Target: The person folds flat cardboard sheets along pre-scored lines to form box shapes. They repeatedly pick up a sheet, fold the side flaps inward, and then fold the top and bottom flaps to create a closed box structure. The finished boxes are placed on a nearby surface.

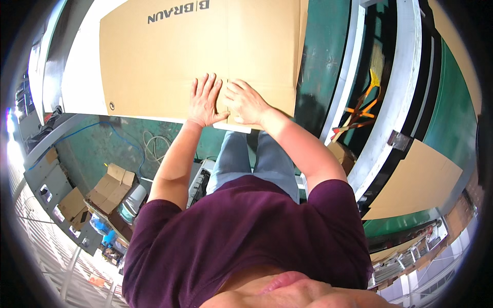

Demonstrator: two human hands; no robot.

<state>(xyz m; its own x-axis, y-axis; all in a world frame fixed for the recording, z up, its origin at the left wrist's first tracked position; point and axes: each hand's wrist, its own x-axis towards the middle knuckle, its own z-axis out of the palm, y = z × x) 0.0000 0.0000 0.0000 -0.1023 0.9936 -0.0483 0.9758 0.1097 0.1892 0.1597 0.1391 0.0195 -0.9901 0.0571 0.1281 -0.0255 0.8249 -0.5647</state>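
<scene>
A large flat brown cardboard sheet (164, 56) with dark printing lies on a white table (82, 77) in front of me. My left hand (204, 100) lies flat on the cardboard near its front edge, fingers spread. My right hand (245, 101) rests right beside it with the fingers curled down onto the cardboard, close to a fold line. Neither hand holds anything.
A green floor with a blue cable (115, 131) and a coiled white cord (154, 146) lies below the table. Open cardboard boxes (110, 187) stand at the left. At the right, white frame rails (395, 92), orange straps (362, 110) and another cardboard sheet (416, 177).
</scene>
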